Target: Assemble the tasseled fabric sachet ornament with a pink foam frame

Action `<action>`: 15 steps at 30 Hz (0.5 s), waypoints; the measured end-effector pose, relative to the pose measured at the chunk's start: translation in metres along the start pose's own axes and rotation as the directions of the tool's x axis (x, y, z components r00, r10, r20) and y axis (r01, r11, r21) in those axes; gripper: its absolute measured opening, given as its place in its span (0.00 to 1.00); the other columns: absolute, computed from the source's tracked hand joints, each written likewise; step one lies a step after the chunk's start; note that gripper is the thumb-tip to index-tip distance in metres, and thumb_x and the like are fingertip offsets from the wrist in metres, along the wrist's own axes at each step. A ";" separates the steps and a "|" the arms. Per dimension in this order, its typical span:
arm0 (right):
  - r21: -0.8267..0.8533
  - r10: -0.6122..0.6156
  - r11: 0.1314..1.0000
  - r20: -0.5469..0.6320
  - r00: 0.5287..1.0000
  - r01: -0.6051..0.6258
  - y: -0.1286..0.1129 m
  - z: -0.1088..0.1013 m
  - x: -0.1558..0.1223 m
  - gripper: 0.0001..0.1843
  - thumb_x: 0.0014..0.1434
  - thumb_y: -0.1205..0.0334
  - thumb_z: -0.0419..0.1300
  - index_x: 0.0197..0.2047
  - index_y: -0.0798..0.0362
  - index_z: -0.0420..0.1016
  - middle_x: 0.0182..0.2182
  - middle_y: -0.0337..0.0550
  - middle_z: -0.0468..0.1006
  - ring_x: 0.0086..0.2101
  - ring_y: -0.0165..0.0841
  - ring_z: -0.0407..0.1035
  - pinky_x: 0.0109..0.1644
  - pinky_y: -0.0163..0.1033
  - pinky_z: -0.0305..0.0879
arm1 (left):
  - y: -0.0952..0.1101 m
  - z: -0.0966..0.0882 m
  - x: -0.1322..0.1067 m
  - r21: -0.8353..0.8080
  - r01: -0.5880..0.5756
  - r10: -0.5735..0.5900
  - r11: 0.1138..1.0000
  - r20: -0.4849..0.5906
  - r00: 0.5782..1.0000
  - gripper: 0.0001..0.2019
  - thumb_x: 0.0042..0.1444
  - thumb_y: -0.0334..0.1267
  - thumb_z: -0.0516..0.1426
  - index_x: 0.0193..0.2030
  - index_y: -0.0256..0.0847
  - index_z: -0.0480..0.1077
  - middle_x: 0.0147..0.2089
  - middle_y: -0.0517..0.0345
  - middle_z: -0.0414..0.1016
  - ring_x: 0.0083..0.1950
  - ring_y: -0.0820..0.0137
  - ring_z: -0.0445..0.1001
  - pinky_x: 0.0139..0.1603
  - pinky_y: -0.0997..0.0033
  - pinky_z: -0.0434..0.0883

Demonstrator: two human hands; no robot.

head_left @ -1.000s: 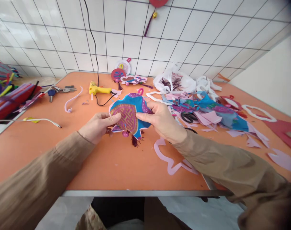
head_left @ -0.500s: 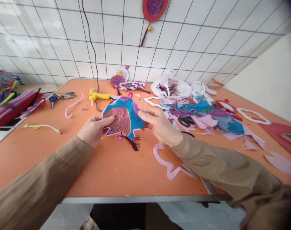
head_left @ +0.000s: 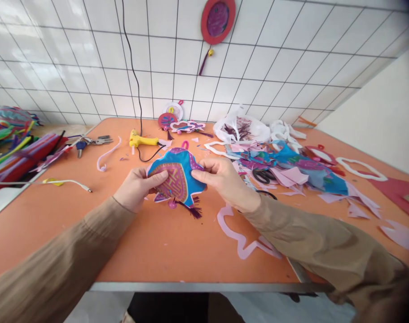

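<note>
A blue ornament is held low over the orange table, near a glue gun. Held only by its edges, it could crease or slip if one pinch tightens more than the other, and its trailing tassel could snag on the pink offcut nearby. The left hand is nearly closed, its thumb on the patterned face. The right hand pinches the opposite edge, its other fingers curled.
</note>
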State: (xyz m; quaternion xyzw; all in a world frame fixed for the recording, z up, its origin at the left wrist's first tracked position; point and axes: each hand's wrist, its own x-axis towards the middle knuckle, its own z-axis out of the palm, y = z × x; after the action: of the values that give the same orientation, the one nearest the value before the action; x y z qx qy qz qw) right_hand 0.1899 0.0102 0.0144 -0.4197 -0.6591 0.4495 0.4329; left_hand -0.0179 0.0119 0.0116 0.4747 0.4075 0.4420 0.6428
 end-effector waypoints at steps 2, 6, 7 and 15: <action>-0.029 -0.002 1.000 0.032 0.999 0.003 0.001 0.000 -0.001 0.18 0.54 0.53 0.61 0.22 0.54 0.62 0.20 0.33 0.60 0.22 0.24 0.55 0.25 0.32 0.51 | 0.001 -0.001 -0.001 0.036 -0.009 0.009 0.999 0.012 1.000 0.17 0.37 0.49 0.71 0.22 0.36 0.77 0.21 0.55 0.77 0.20 0.70 0.73 0.22 0.73 0.69; -0.074 -0.002 0.997 0.092 0.996 0.008 0.001 0.001 -0.003 0.18 0.55 0.53 0.60 0.21 0.53 0.59 0.19 0.32 0.57 0.22 0.24 0.54 0.25 0.32 0.48 | 0.003 -0.002 -0.001 0.089 -0.029 0.027 0.996 0.015 1.000 0.22 0.37 0.56 0.69 0.23 0.35 0.77 0.20 0.53 0.77 0.19 0.69 0.72 0.18 0.73 0.67; -0.088 0.000 0.996 0.102 0.995 0.009 0.001 0.001 -0.004 0.18 0.55 0.53 0.59 0.21 0.53 0.59 0.19 0.32 0.57 0.22 0.24 0.54 0.25 0.32 0.47 | 0.003 -0.003 -0.001 0.096 -0.035 0.035 0.995 0.004 0.999 0.22 0.37 0.56 0.69 0.23 0.35 0.77 0.20 0.53 0.77 0.19 0.69 0.72 0.19 0.73 0.68; -0.135 0.017 0.991 0.137 0.990 0.002 0.000 0.002 -0.004 0.18 0.54 0.53 0.59 0.21 0.53 0.58 0.19 0.32 0.56 0.21 0.24 0.54 0.24 0.32 0.47 | 0.001 -0.006 0.001 0.069 -0.012 0.015 0.998 -0.045 0.999 0.18 0.40 0.51 0.68 0.23 0.35 0.76 0.18 0.56 0.74 0.16 0.72 0.68 0.15 0.75 0.63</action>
State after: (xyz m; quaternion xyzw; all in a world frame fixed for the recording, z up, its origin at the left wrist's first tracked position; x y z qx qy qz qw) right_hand 0.1889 0.0057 0.0135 -0.4183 -0.7147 0.4337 0.3552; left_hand -0.0232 0.0143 0.0110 0.4892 0.4340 0.4428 0.6134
